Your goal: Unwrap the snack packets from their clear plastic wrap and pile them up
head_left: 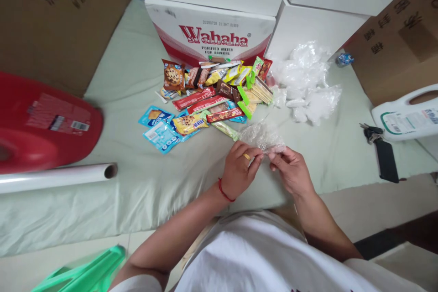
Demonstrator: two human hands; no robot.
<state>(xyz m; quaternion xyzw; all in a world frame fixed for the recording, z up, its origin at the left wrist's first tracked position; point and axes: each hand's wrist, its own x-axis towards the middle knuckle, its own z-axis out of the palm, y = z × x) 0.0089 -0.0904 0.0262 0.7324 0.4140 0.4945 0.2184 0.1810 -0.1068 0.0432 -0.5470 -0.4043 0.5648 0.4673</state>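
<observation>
A crumpled clear plastic bag [262, 137] is pinched at its near edge between both hands, just above the green cloth. My left hand [241, 164], with a gold ring and a red string bracelet, grips one side of that edge. Closed on the other side is my right hand [290, 168], thumb against the fingers. Beyond the hands lies a pile of wrapped snacks: red bars [194, 98], a cookie packet [174, 75], blue packets [160, 137], a yellow cookie packet [190, 123] and green-ended packets [251, 100]. More clear plastic bags [304, 77] are heaped to the right.
A Wahaha carton [215, 32] stands behind the snacks. On the left are a red jug [48, 123] and a white roll [58, 178]. A white bottle [407, 116], keys and a black phone-like object [386, 159] lie right. A green stool [85, 271] stands below.
</observation>
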